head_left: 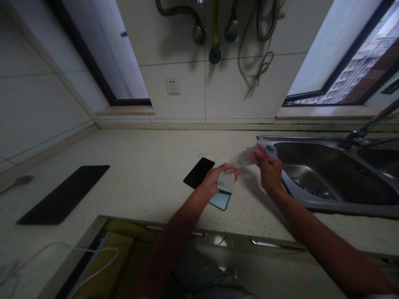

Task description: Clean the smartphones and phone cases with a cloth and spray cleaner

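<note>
Sink on ctr, R; btl in R hand, near sink's L edge; phone by L hand; panel far L; wall behind.

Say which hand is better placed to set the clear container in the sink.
Probably the right hand: it grips the clear container and is nearer the sink. The left hand holds a pale item.

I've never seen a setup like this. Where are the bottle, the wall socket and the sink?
Bottle point(246, 158): head view, on its clear side.
Wall socket point(173, 86): head view, middle of its white faceplate.
Sink point(333, 176): head view, bare metal inside its basin.
</note>
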### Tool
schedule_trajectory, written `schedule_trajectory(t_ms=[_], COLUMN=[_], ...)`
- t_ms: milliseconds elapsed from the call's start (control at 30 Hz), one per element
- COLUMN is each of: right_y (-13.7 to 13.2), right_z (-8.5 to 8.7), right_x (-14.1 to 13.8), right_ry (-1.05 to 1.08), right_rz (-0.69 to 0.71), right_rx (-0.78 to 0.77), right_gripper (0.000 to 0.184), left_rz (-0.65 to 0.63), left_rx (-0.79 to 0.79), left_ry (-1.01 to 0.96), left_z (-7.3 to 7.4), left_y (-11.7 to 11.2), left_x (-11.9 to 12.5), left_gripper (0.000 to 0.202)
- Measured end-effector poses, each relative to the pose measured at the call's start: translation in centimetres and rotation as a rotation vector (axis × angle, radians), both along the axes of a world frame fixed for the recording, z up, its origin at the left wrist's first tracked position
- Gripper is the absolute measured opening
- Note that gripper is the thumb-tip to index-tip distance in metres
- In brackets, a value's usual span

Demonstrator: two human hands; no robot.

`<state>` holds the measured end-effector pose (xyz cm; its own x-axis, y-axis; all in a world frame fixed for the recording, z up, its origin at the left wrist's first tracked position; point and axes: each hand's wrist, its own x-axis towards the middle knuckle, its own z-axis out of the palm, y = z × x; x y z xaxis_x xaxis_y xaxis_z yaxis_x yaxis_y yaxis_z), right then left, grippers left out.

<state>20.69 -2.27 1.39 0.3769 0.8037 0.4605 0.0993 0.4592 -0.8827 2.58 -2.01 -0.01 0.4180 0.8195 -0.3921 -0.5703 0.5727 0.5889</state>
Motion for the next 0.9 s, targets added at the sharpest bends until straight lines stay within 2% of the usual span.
schedule_trajectory(t_ms=[100,267,400,567,667,767,900], right_y=[-1.0,-2.0,-1.9,-1.7,-1.3,-0.8,-0.1], right_z=[0.2,0.2,-0.1,-0.1,0.1,0.7,1.4], right_x=[-0.7,-1.7,-2.1,-1.9,-1.0,0.5,2.4], right_ry=[-0.173,-0.440,-0.514,-0.523,-0.462,-0.397,-0.512], right_rz=[-0.019,0.093,0.083,0.075,-0.008,-0.192,-0.361], right_rx=[-0.002,0.108,0.142,0.150,0.088,0.060,0.046], right_gripper=[0.041,0.040,0.039,0.038,0.041,0.041,0.043], left_rz=[0.031,0.188,0.226,0.214,0.209,0.170,0.163], left_rx=[0.029,0.113,0.134,0.176,0.202,0.244,0.346], left_ry=[0.031,0.036,0.105,0.101,0.105,0.095,0.083], left_z=[-0.3,-1.1,-1.2,-0.5,0.2,0.8,0.8], left_y=[0.0,0.5,0.5,0.1,-0.4,-0.8,-0.7], left_x=[0.1,0.1,0.1,0.0,0.0,0.0,-0.1], left_gripper=[0.013,0.011,0.013,0.016,0.010,0.015,0.022])
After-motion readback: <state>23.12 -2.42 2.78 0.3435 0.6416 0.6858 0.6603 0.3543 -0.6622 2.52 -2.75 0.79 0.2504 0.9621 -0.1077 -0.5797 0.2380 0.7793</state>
